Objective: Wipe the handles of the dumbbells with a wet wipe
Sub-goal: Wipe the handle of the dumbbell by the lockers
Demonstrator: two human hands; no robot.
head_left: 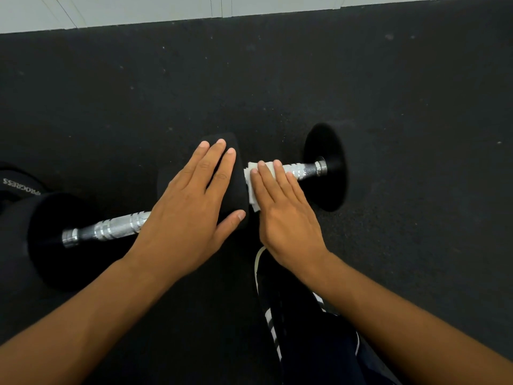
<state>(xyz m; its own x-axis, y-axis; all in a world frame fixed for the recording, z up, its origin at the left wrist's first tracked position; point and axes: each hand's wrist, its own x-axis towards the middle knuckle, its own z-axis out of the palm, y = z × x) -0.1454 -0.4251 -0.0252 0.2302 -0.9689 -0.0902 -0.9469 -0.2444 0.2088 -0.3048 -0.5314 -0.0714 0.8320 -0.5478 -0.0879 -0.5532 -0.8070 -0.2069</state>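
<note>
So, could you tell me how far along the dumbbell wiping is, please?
Nothing shows as finished. In hand: the right hand presses the white wipe on the right dumbbell's handle near its inner end, while the left hand rests flat on that dumbbell's head. Left: the left dumbbell's handle, which lies untouched.

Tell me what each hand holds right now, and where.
Right hand presses the wet wipe over the dumbbell handle, near its left end. Left hand rests flat on a dumbbell head, gripping nothing.

Non-task items: floor, wall, footwear.
Black speckled rubber floor (388,93) meets a white wall (138,9) at top; a dark white-striped shoe (273,309) rests at bottom centre.
</note>
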